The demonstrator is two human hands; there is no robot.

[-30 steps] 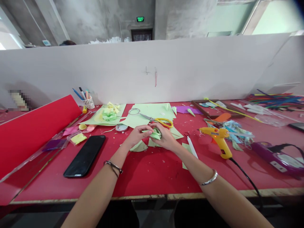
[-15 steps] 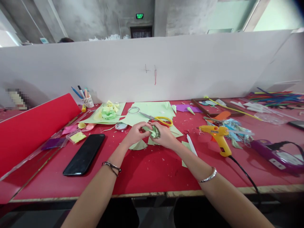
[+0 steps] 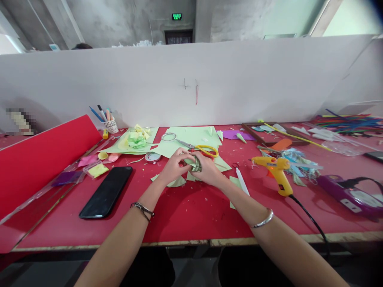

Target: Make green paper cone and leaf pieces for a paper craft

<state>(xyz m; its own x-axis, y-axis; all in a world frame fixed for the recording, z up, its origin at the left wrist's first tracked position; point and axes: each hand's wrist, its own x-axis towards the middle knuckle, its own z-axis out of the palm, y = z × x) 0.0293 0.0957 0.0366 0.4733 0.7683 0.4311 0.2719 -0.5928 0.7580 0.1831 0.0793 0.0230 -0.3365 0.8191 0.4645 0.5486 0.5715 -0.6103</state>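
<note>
In the middle of the table, my left hand point(image 3: 174, 164) and my right hand point(image 3: 206, 166) are closed together around a small curled piece of light green paper point(image 3: 196, 164). Dark lines show on its side by my right fingers; the rest is hidden by both hands. Under and beside them lie cut green paper pieces point(image 3: 178, 181). Just beyond my fingers, scissors with yellow handles point(image 3: 206, 150) rest on a green sheet point(image 3: 191, 134). To the right of my right hand is a white pen-like stick point(image 3: 242, 181).
A black phone point(image 3: 106, 193) lies left, near a leaning red board point(image 3: 44, 167). Crumpled green paper point(image 3: 136, 140) and a pen cup point(image 3: 111, 126) stand behind. At right are a yellow glue gun point(image 3: 277, 171) with its cord, a tassel pile point(image 3: 302, 161) and a purple power strip point(image 3: 348, 197).
My left fingers have shifted a little on the green paper, and more of its lined side shows. Both hands stay in nearly the same place. The view has tilted slightly.
</note>
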